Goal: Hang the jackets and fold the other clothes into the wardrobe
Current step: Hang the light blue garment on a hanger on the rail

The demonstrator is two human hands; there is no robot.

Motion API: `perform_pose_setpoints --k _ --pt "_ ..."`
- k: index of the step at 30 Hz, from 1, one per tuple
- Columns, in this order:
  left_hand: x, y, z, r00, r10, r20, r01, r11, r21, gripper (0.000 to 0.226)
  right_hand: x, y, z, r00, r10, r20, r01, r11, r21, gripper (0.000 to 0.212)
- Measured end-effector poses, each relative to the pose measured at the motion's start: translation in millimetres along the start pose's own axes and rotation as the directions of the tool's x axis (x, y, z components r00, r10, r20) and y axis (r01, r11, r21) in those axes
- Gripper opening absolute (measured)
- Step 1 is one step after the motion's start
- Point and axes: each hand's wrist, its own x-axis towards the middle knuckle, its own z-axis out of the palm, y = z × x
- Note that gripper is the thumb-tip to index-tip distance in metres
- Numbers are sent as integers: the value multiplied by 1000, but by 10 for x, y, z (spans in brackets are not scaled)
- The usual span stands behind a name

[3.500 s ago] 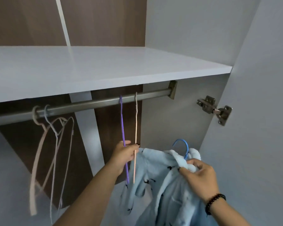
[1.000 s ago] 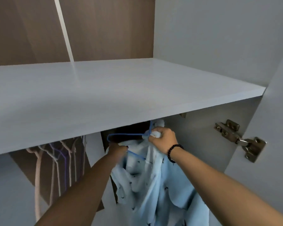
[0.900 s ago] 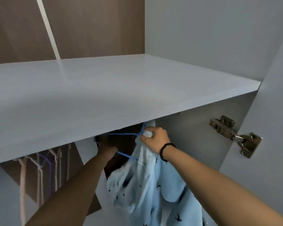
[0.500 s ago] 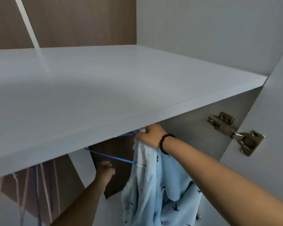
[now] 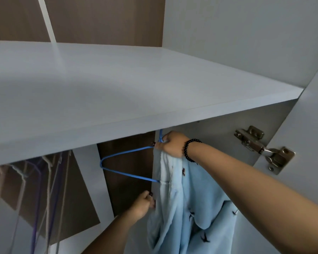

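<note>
Under the shelf (image 5: 154,110): blue hanger (image 5: 125,162), neck pinched with jacket (image 5: 182,208) collar by right hand (image 5: 173,143); left hand (image 5: 145,204) grips jacket edge. Hook, hidden above, best seated on unseen rail before fabric is released

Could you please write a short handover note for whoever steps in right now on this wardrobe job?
Right hand: grip on the blue hanger at its neck, with the light blue jacket's collar, just under the shelf.
Left hand: pinching the jacket's left edge lower down.
Done: the jacket hangs from the hanger, bunched to the right; the hanger's left arm is bare.
Left: the rail is hidden, so confirm the hook is seated, then spread the jacket. Spare hangers are further left.
</note>
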Motion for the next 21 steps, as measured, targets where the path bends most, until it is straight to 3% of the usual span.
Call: perform_pose_setpoints --k 2,6,9,13,17,21 --pt "-53 -39 -88 1000 -13 -8 13 997 -79 40 13 -10 6 1000 6 -4 -6 1000 -14 40" --pt "-304 123 -140 976 78 204 -74 997 -26 45 17 -25 12 999 38 27 -39 999 37 31" --pt "-419 158 -36 953 189 235 -207 977 54 28 -20 -69 -13 998 47 38 -47 999 6 42" --pt "-506 54 -79 973 229 42 -231 970 79 13 -92 -139 -76 995 70 72 -68 997 -26 40" --pt "-555 -73 -427 979 186 -89 -160 959 236 20 -134 -183 -95 994 75 79 -71 996 -62 41" --pt "-692 -1 -972 906 236 -351 -185 968 172 32 -124 -241 -110 992 78 96 -67 992 -109 45"
